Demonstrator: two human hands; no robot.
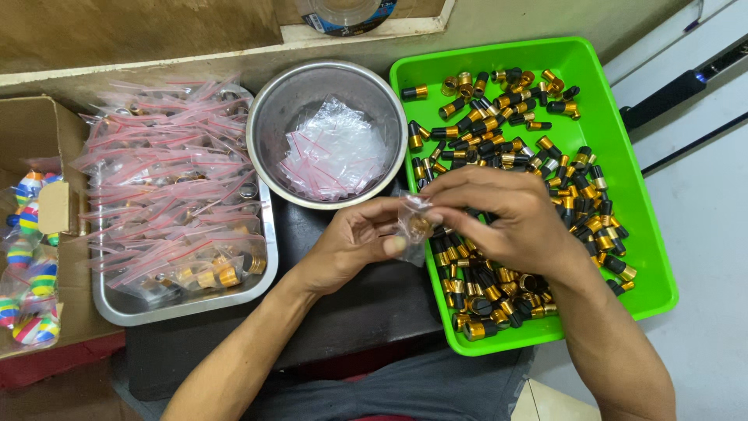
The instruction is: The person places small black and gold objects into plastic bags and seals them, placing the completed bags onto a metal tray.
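Both hands meet over the dark table [351, 312], pinching one small clear bag [414, 226] between them. The left hand [354, 242] has thumb and fingers closed on the bag's lower side, and the right hand [502, 218] closes its fingertips on the top edge. Something brass-coloured sits inside the bag, right between the two sets of fingertips; its exact shape is hard to make out through the crumpled plastic.

Under and beyond the right hand's fingers lies a bright green plastic tray [623, 156], scattered with many small black-and-gold caps [499, 125]. The right palm and wrist hide a good part of that heap, and the tray's near corner juts past the table edge.

Just above the left fingers stands a round steel bowl [269, 125] holding a loose pile of empty clear bags with red seal strips [335, 152]. Well out to the left of the left hand sits a rectangular metal tray [187, 304], stacked high with filled bags [167, 179]; gold pieces show through only at the near end, the rest being blurred under layers of plastic.

At the far left edge a cardboard box [31, 132] holds striped, many-coloured balls in bags [31, 265], cut off by the frame. A dark handle [670, 93] lies on the floor beyond the green tray, only partly seen.
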